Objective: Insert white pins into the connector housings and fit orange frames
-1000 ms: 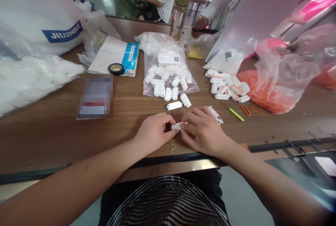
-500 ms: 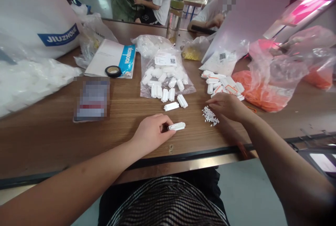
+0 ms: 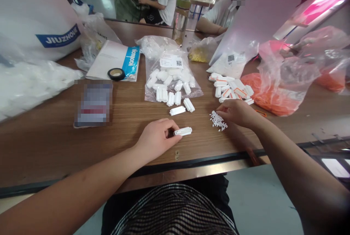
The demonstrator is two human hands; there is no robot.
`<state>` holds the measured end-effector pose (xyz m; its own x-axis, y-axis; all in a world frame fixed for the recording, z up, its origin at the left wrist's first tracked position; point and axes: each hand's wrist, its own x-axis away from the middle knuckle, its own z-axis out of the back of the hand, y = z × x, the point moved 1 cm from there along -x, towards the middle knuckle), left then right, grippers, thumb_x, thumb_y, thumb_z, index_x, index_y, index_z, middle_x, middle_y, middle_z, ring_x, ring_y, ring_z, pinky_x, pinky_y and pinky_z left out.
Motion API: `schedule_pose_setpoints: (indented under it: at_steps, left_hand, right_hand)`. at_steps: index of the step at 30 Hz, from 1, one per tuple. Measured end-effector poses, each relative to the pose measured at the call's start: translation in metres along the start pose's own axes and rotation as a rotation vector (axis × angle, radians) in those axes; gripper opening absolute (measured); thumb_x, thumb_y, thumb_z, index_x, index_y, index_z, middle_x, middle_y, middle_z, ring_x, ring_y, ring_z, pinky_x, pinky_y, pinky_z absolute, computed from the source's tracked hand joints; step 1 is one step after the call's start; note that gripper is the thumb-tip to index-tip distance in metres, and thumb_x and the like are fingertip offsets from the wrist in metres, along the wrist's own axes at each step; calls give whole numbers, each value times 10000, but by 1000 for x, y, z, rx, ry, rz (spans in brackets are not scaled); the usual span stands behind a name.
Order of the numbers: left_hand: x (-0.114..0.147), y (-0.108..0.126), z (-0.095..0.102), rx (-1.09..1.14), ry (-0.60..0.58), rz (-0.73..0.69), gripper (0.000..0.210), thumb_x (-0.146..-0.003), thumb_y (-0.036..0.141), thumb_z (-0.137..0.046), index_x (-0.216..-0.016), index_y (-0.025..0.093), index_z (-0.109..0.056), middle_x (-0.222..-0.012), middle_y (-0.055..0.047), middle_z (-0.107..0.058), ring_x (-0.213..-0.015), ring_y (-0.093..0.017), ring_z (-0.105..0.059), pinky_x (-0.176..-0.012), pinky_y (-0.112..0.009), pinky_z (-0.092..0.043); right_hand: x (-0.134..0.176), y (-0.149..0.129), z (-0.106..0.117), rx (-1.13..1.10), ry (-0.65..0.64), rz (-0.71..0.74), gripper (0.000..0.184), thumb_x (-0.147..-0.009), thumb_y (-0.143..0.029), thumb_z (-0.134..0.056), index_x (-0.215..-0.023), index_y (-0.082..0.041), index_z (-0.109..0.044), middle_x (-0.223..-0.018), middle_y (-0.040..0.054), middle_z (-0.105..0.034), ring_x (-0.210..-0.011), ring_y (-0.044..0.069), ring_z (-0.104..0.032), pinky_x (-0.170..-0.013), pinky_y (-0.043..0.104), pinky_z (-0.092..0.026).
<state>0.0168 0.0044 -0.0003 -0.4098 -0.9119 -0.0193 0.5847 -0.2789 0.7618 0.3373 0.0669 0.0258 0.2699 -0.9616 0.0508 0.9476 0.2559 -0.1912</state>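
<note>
Between the thumb and fingers of my left hand (image 3: 155, 136) is a white connector housing (image 3: 183, 131), its row of small holes facing up. It is held by its left end just over the wooden table. My right hand (image 3: 235, 113) is at the upper right edge of a pile of tiny white plugs (image 3: 218, 121), thumb and fingers pinched together. Whether a plug is between those fingertips is too small to make out. Loose white housings (image 3: 177, 110) lie beyond my left hand, by the mouth of a clear bag (image 3: 188, 65) of more housings.
Behind my right hand is a heap of white housings with orange parts (image 3: 232, 87), next to a bag of orange pieces (image 3: 276, 94). A phone (image 3: 94, 104), a notebook (image 3: 101, 58) and a tape roll (image 3: 116, 74) lie left. A bottle (image 3: 180, 20) stands behind; people sit beyond.
My right hand has come down and closer to the plug pile, its fingers now at the pile's edge. My left hand still holds the connector housing in about the same place.
</note>
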Motion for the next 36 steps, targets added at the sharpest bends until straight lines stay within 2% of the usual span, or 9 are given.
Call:
schedule_pose_setpoints:
  at_steps: [2,5,9,13,21,27,30,33,36]
  left_hand:
    - [0,0,0,1,1,3,102,-788,306,-717,-833,215,-705,-682,23,-562,-609,-129,-494,-596,-276,-358]
    - [-1,0,0,-7,6,-4,101,-787,303,-717,-833,214,-704,-677,23,-560,-609,-129,-490,-600,-275,-356]
    - [0,0,0,-10,5,-8,106,-790,310,-712,-838,215,-705,-676,24,-557,-607,-128,-488,-590,-271,-351]
    - [0,0,-1,-4,6,-5,105,-791,310,-712,-839,216,-706,-681,25,-561,-607,-126,-491,-589,-270,-355]
    - [0,0,0,8,5,4,97,-783,297,-723,-837,217,-708,-674,30,-551,-598,-123,-492,-585,-273,-356]
    - [0,-1,0,-3,9,-5,95,-785,301,-717,-831,219,-707,-669,27,-550,-602,-128,-493,-586,-275,-356]
    - [-1,-1,0,-3,12,-8,92,-786,301,-714,-828,219,-703,-673,27,-551,-600,-126,-492,-587,-275,-360]
    - [0,-1,0,-1,10,-10,88,-786,298,-714,-823,220,-701,-681,26,-554,-603,-126,-494,-589,-277,-364]
    - [0,-1,0,7,12,-12,89,-790,303,-711,-830,224,-704,-683,26,-556,-602,-126,-493,-589,-277,-367]
  right_hand:
    - [1,1,1,-61,-34,-102,231,-795,-383,-608,-738,-216,-756,-667,1,-723,-630,171,-643,-584,277,-431]
    - [2,6,3,-68,-23,-166,263,-799,-391,-604,-654,-214,-735,-605,3,-700,-593,170,-624,-562,286,-413]
    - [0,14,1,-145,52,-109,221,-792,-395,-626,-777,-225,-768,-725,11,-740,-659,176,-634,-600,288,-447]
    - [-2,15,-4,-231,55,-21,238,-791,-404,-637,-859,-226,-780,-826,24,-761,-737,185,-658,-664,296,-483]
    - [-6,21,-5,-132,33,-61,244,-796,-380,-605,-718,-215,-767,-716,1,-750,-678,177,-660,-608,282,-459]
    - [-10,26,-4,-148,-1,-90,222,-767,-373,-617,-773,-230,-787,-773,3,-767,-731,199,-681,-643,295,-485]
    - [-9,26,-4,-131,22,-58,227,-774,-383,-620,-805,-230,-786,-821,10,-770,-771,204,-683,-689,304,-493]
    - [-5,23,-5,-37,56,13,249,-815,-396,-591,-821,-221,-769,-864,32,-760,-805,208,-670,-707,312,-478]
    - [-2,21,-6,96,58,6,250,-831,-392,-572,-757,-210,-727,-789,40,-729,-732,202,-642,-641,310,-436]
